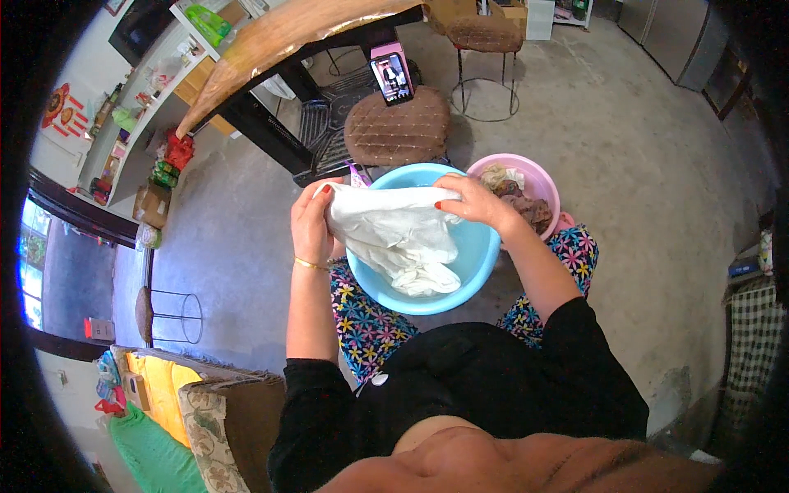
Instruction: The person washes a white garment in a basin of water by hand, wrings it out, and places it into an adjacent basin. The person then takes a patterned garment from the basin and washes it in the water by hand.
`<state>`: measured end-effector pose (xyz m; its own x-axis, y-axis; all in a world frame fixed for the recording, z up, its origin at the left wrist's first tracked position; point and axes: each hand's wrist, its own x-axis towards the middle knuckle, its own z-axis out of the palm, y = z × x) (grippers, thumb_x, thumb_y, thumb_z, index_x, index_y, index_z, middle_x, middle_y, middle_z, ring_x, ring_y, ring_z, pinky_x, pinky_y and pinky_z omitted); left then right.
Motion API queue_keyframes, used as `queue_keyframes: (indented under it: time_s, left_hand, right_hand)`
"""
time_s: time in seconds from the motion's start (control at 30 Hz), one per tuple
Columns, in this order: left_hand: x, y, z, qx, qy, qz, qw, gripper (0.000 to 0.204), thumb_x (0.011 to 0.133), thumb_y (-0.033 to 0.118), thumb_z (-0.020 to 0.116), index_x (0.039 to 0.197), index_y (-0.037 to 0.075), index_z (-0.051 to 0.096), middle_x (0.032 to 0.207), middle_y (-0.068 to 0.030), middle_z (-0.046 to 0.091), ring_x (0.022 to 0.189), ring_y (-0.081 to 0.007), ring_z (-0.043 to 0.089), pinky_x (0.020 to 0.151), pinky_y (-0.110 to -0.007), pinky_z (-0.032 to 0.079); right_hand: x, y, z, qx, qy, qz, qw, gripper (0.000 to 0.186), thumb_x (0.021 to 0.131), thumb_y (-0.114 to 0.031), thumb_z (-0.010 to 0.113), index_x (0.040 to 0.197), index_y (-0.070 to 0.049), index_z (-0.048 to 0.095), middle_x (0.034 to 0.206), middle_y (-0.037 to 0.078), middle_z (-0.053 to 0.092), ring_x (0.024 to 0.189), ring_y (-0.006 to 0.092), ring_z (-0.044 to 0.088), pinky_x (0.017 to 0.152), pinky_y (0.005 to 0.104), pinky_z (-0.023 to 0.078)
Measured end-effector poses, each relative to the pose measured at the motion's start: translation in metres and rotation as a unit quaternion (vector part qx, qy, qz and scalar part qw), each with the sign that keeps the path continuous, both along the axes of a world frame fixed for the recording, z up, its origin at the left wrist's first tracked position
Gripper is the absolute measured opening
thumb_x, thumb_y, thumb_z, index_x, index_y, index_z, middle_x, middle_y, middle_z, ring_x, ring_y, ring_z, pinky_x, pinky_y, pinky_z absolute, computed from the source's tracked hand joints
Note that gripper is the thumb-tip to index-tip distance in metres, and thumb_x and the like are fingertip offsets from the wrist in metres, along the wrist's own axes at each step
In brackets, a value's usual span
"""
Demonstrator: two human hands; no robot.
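A white cloth (394, 226), seemingly a garment, is stretched between my two hands above a light blue basin (481, 275). My left hand (312, 220) grips its left end near the basin's left rim. With pinched fingers my right hand (472, 201) holds the upper right edge. The lower part of the cloth hangs bunched down into the basin and covers much of the inside. Just beyond my right wrist is a pink basin (552, 191) with several crumpled brown and beige cloths (526, 201) in it.
A brown cushioned stool (399, 131) stands past the blue basin, with a phone (391, 78) propped on it. Behind are a wooden-topped table (304, 41) and another stool (485, 34). A sofa (238, 419) is at lower left, a checked cloth (749, 353) at far right.
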<state>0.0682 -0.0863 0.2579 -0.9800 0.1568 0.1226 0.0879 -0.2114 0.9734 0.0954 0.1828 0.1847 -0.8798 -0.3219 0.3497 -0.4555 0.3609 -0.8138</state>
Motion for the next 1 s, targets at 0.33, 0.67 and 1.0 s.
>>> queue_keyframes:
  time_s: [0.33,0.67,1.0]
  left_hand:
    - [-0.003,0.0,-0.032,0.039,-0.022,0.012,0.999,0.029,0.083,0.01,0.048,0.107,-0.004,0.053,0.094,-0.0095,0.059,0.086,-0.0133,0.054,0.079,-0.024,0.042]
    - [-0.007,0.015,-0.206,-0.536,0.085,-0.084,0.835,0.034,0.079,0.017,0.049,0.113,0.012,0.053,0.118,-0.0172,0.045,0.11,-0.0371,0.041,0.088,-0.048,0.035]
    - [0.001,0.06,-0.213,-0.717,0.021,-0.135,0.684,0.049,0.082,0.024,0.045,0.13,0.026,0.031,0.142,-0.0122,0.01,0.126,-0.046,0.007,0.094,-0.064,0.015]
  right_hand:
    - [-0.018,-0.01,-0.004,-0.123,-0.042,-0.149,0.98,0.015,0.076,-0.015,0.055,0.084,-0.002,0.052,0.08,0.005,0.05,0.078,0.0174,0.048,0.069,0.0271,0.039]
    - [-0.02,-0.077,-0.116,0.137,-0.05,-0.178,0.973,0.042,0.071,-0.004,0.052,0.112,-0.013,0.046,0.107,0.012,0.051,0.103,0.0325,0.045,0.083,0.0463,0.037]
    - [-0.023,-0.087,-0.146,0.304,-0.112,-0.163,0.932,0.04,0.079,-0.012,0.045,0.119,-0.016,0.045,0.135,0.016,0.025,0.127,0.0372,0.017,0.097,0.062,0.013]
